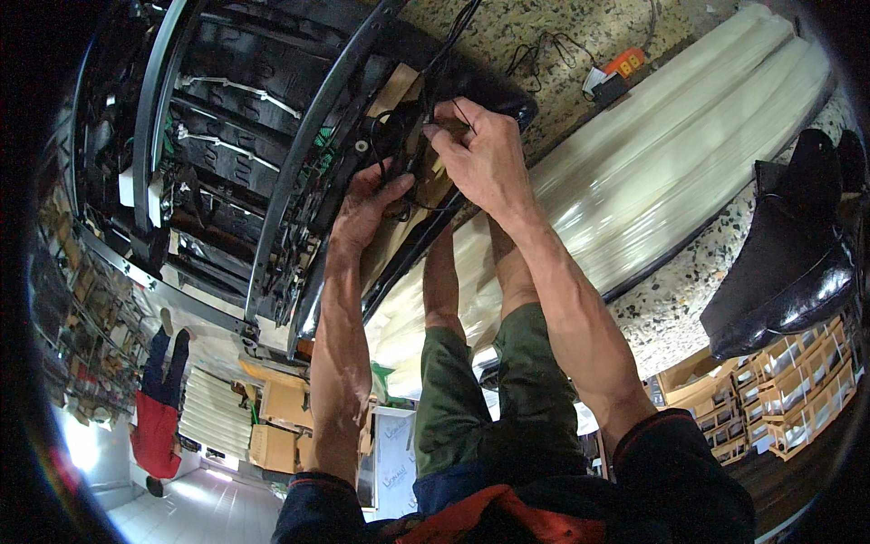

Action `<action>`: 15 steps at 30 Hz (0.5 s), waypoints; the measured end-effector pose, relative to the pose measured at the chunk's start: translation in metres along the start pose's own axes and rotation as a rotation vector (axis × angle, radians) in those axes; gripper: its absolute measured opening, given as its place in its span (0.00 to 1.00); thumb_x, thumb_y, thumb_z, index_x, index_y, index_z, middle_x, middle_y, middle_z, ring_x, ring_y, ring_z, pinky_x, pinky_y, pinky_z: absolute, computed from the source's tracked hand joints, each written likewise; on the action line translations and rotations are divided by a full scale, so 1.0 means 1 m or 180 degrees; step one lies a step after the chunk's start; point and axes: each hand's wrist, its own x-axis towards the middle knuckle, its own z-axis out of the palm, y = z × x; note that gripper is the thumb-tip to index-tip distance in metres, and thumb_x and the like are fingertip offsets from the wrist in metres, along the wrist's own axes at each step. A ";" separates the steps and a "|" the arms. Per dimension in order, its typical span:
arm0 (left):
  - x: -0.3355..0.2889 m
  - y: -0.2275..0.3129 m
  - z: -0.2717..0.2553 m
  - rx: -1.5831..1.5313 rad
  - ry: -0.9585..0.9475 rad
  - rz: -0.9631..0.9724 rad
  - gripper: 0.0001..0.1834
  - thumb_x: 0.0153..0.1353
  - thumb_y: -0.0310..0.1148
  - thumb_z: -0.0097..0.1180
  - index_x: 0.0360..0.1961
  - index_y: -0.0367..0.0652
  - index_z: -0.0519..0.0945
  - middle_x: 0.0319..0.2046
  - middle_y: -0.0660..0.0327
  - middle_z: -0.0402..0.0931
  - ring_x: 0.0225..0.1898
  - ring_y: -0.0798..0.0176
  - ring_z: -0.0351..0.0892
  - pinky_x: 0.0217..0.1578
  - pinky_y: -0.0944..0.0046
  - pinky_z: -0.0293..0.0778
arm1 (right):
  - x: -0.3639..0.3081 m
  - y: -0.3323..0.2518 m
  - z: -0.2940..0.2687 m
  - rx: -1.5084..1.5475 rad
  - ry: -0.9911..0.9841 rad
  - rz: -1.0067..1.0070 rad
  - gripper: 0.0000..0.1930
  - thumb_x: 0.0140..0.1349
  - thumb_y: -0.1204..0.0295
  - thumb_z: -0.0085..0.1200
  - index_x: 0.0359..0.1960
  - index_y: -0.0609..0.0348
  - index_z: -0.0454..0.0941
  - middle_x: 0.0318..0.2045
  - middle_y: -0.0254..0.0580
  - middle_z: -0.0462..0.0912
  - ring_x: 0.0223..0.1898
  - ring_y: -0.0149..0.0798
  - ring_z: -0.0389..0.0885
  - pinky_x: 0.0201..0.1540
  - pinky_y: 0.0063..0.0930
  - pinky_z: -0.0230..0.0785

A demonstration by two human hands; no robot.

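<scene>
Between a metal frame [292, 170] and a wrapped bundle [671, 154], two hands met at black cables [446, 53].
The frame was at left; beside it, the left hand's [364, 207] fingers curled toward the thumb, though whether they gripped anything could not be told. The cables ran down from the upper edge to the right hand [487, 156], its thumb and fingers pinching them. Farther right were an orange socket block [625, 62], the pale bundle and a glossy black piece [788, 263].

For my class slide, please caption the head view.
Left hand and right hand working among thin black cables beside a dark metal frame.
</scene>
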 end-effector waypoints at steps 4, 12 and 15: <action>0.001 0.005 0.005 -0.0257 0.0116 -0.0329 0.27 0.66 0.40 0.67 0.62 0.41 0.77 0.52 0.65 0.82 0.51 0.69 0.79 0.51 0.61 0.77 | -0.001 0.007 0.005 0.0067 -0.0032 -0.0122 0.09 0.65 0.75 0.61 0.41 0.70 0.84 0.28 0.48 0.86 0.23 0.30 0.79 0.28 0.30 0.75; 0.004 0.004 0.012 -0.0316 -0.0282 0.0108 0.21 0.69 0.38 0.62 0.58 0.39 0.80 0.43 0.65 0.85 0.42 0.72 0.82 0.45 0.68 0.78 | -0.002 0.016 0.009 -0.0135 0.0187 -0.0431 0.08 0.63 0.77 0.62 0.41 0.70 0.84 0.35 0.51 0.87 0.33 0.36 0.86 0.35 0.32 0.78; 0.012 -0.003 0.000 -0.0098 -0.0287 0.0079 0.20 0.68 0.36 0.64 0.58 0.40 0.80 0.44 0.65 0.85 0.41 0.71 0.82 0.45 0.68 0.78 | -0.008 0.010 0.016 0.0209 0.0316 0.0045 0.07 0.63 0.77 0.61 0.38 0.70 0.84 0.32 0.47 0.87 0.31 0.33 0.84 0.35 0.30 0.77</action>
